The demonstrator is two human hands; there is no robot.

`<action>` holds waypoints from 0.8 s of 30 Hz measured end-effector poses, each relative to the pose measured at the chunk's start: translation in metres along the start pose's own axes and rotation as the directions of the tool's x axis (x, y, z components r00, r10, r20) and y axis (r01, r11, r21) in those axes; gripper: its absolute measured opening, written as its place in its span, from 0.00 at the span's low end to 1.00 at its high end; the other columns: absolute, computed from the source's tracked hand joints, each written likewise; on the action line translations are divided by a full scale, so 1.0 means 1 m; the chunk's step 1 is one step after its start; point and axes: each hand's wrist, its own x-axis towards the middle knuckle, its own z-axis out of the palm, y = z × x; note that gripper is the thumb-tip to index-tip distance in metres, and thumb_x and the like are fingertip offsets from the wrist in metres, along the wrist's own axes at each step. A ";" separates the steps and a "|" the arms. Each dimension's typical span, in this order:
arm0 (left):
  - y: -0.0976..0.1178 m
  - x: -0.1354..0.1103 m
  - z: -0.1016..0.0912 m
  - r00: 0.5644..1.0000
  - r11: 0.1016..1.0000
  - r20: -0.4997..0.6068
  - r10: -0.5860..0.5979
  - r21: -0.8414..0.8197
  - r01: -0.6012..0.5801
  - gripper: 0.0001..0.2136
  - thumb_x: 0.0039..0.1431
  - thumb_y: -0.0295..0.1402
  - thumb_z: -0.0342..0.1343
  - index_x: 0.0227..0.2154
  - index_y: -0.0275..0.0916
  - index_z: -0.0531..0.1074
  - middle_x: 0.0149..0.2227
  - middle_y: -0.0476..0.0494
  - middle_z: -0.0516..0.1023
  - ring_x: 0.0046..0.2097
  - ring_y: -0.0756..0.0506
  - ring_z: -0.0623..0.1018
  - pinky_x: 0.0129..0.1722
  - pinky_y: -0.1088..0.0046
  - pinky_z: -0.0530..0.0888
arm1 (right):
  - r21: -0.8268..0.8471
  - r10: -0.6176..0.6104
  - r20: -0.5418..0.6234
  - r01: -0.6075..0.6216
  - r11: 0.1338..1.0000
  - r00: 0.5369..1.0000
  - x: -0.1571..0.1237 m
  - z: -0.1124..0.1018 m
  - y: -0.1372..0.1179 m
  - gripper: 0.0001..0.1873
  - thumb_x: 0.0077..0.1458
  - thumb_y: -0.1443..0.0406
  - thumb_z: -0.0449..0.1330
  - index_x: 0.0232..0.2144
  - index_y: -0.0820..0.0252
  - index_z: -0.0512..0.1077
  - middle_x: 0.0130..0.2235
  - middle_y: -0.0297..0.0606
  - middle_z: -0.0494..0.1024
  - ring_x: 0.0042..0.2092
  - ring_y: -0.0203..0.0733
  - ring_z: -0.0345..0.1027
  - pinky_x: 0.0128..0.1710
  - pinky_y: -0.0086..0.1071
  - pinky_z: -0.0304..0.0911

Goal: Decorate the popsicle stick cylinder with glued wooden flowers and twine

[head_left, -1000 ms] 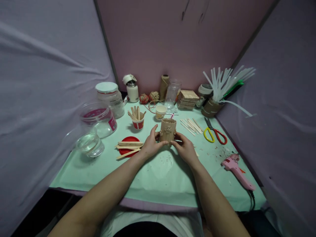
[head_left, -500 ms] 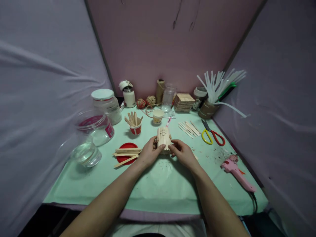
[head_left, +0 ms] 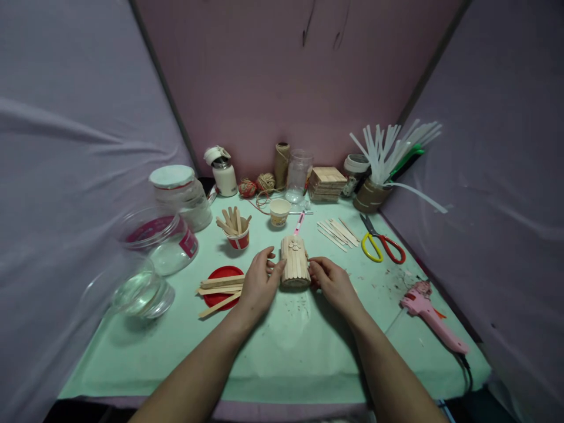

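Observation:
A small cylinder clad in wooden craft sticks [head_left: 295, 262], with a little flower shape near its far end, lies on its side on the mint-green table cover [head_left: 291, 341]. My left hand [head_left: 259, 284] rests against its left side, fingers curled loosely along it. My right hand [head_left: 333, 282] pinches its right lower edge with thumb and fingers. Both hands hold the cylinder between them at the middle of the table.
Loose sticks lie across a red lid [head_left: 222, 278] to the left. A red cup of sticks [head_left: 236, 230], a paper cup [head_left: 279, 211], glass jars [head_left: 158, 244], twine balls [head_left: 257, 184], scissors [head_left: 381, 245], a pink glue gun [head_left: 429, 314] and a holder of white strips [head_left: 374, 188] surround the hands.
The stick-clad cylinder has gone from upright, held above the table, to lying on its side on the cover. Both hands came down and towards me with it.

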 end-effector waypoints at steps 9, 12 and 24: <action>0.009 -0.009 -0.009 0.870 0.879 -0.144 0.472 0.003 -0.477 0.07 0.66 0.29 0.49 0.37 0.39 0.72 0.35 0.45 0.76 0.39 0.47 0.75 0.40 0.71 0.72 | -0.057 -0.059 -0.234 0.047 0.997 0.970 -0.004 -0.003 -0.009 0.15 0.58 0.53 0.56 0.31 0.58 0.73 0.26 0.34 0.75 0.29 0.42 0.68 0.31 0.32 0.61; 0.009 -0.013 -0.009 0.871 0.872 -0.099 0.480 -0.047 -0.486 0.08 0.66 0.28 0.49 0.35 0.39 0.72 0.28 0.49 0.75 0.31 0.50 0.75 0.32 0.77 0.70 | -0.065 -0.075 -0.303 0.058 0.996 0.950 -0.004 -0.005 -0.010 0.17 0.59 0.52 0.55 0.26 0.57 0.70 0.21 0.30 0.68 0.24 0.39 0.62 0.27 0.31 0.58; 0.007 -0.022 -0.003 0.856 0.856 -0.023 0.517 -0.015 -0.517 0.15 0.68 0.33 0.43 0.23 0.41 0.58 0.20 0.52 0.64 0.22 0.52 0.66 0.24 0.74 0.58 | -0.145 -0.230 -0.333 0.191 0.971 0.915 0.002 -0.034 -0.050 0.10 0.59 0.56 0.58 0.35 0.56 0.71 0.27 0.34 0.73 0.27 0.40 0.67 0.26 0.30 0.64</action>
